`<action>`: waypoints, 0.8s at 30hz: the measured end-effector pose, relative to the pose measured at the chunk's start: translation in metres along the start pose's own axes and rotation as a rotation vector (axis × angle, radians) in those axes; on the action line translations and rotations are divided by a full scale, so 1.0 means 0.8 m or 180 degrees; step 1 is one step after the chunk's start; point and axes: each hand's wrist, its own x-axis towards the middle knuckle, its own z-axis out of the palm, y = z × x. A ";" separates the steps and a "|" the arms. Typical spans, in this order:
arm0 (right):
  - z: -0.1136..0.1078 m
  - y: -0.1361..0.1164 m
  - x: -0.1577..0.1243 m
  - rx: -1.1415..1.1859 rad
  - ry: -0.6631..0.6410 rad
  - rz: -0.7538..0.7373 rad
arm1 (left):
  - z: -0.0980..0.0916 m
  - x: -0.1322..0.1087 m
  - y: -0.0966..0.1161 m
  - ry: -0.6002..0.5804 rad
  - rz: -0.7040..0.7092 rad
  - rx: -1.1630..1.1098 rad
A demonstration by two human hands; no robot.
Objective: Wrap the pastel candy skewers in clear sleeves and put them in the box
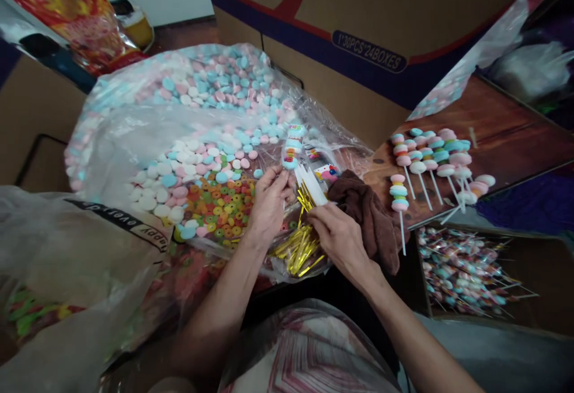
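Observation:
My left hand [269,201] is closed on the stick of a candy skewer [292,145], a stack of pastel discs held upright over a big clear bag of pink, blue and white candies [197,112]. My right hand [338,237] is closed in a pinch at a bundle of gold twist ties [300,246], beside a few white sticks [309,183]. A pile of small coloured ring candies [219,204] lies just left of my left hand.
A brown cloth [372,216] lies right of my hands. Finished candy skewers [430,160] rest on a wooden board [506,136], and a box of wrapped skewers [466,270] stands below it. Cardboard cartons [359,34] rise behind. A plastic bag [76,261] sits at left.

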 end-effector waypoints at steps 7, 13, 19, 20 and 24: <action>-0.017 -0.001 0.011 0.1818 0.0697 0.0419 | 0.007 -0.006 -0.024 -0.0077 0.0103 0.0573; -0.012 0.006 0.023 0.2264 0.0702 0.0660 | 0.008 -0.005 -0.032 -0.0184 0.0045 0.0676; -0.010 0.013 0.019 0.1427 0.0319 0.0304 | 0.005 -0.001 -0.029 -0.0176 -0.0138 0.0489; -0.009 0.012 0.018 0.1247 0.0255 0.0226 | 0.005 -0.001 -0.030 -0.0177 -0.0167 0.0480; -0.001 0.007 0.015 0.0466 0.0134 0.0067 | 0.002 -0.001 -0.035 -0.0158 -0.0189 0.0435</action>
